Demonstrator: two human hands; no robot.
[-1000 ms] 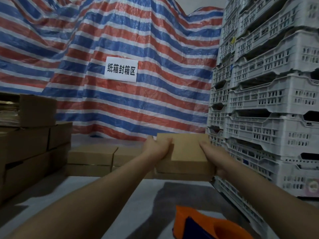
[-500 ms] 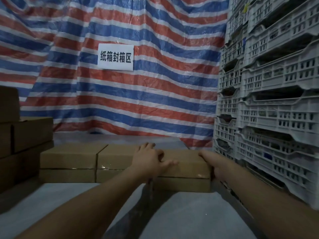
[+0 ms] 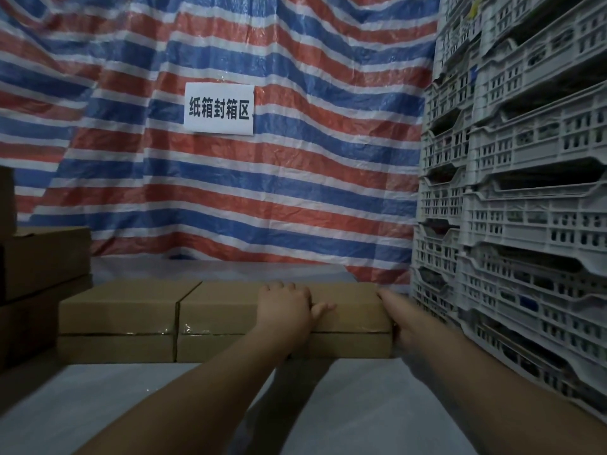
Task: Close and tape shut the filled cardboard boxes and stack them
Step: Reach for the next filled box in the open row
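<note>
Now, left hand (image 3: 285,307) flat on cardboard box (image 3: 353,311), fingers spread, right hand (image 3: 399,318) flat against its side

Grey floor (image 3: 138,399) carries cardboard boxes (image 3: 118,349) (stacked double).

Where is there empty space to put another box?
Bare floor lies in front of the box row, and a strip behind it by the striped tarp. It is crowded right, beside the crates, and left by stacked boxes.
</note>
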